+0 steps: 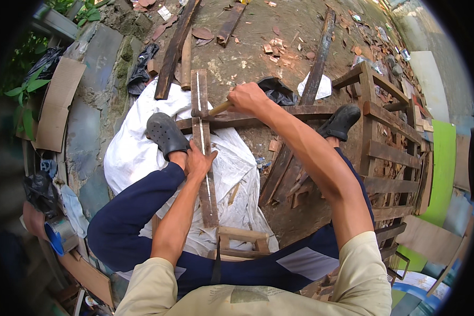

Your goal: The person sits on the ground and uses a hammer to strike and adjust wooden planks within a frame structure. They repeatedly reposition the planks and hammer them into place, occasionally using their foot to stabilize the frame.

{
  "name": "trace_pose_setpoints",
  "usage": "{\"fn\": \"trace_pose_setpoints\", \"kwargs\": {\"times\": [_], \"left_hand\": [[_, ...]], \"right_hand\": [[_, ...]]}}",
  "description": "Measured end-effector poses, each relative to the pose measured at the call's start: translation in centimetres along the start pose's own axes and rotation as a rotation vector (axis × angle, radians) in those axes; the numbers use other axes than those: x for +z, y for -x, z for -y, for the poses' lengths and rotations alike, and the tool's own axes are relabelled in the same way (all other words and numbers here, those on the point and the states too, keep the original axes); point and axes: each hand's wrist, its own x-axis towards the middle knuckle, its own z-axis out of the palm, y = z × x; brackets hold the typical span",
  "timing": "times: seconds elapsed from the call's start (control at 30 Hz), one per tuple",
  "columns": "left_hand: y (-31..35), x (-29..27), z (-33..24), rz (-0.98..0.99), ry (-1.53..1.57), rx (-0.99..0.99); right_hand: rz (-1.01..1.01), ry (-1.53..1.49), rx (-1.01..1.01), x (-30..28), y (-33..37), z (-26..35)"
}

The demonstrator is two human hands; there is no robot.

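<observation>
My right hand (pixel 247 98) grips the wooden handle of a hammer (pixel 219 108). The hammer's dark head rests at, or just over, a narrow brown plank (pixel 210 203) with a white line down its length. Lower on that plank, my left hand (pixel 197 162) is closed around it, fingers on one side and thumb on the other. The plank lies across a long dark beam (pixel 237 119), over a white sack (pixel 131 158) spread on the ground. My dark clogs are at both sides, the left one beside the plank and the right one by the beam's right end.
Slatted wooden frames (pixel 389 152) stand at the right. Dark timbers (pixel 176 50) lie on the dirt ahead among leaves and brick bits. A small wooden stool (pixel 242 231) is between my legs. Cardboard (pixel 60 102) and a blue-lined can (pixel 61 233) are at the left.
</observation>
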Motion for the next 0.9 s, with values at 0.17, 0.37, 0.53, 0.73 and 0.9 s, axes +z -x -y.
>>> {"fn": "trace_pose_setpoints", "kwargs": {"times": [0.17,0.37,0.53,0.73,0.9], "left_hand": [[0.0,-1.4,-1.7,-0.3,0.009,0.272],[-4.3,-4.3,-9.8,-0.34,-0.056,0.674],[-7.1,-7.3,-13.0,0.178,-0.05,0.621],[-6.6,-5.2,-2.7,-0.399,0.472,0.172],[4.0,2.3,-0.3,-0.236,-0.144,0.145]], "right_hand": [[-0.113,-0.568,0.455,0.7,1.0,0.6],[-0.328,-0.915,0.58,2.5,2.9,0.7],[-0.4,-1.098,0.604,3.3,3.6,1.5],[-0.307,-0.915,0.579,2.5,3.0,1.0],[-0.086,-0.349,0.392,-0.3,1.2,0.8]]}}
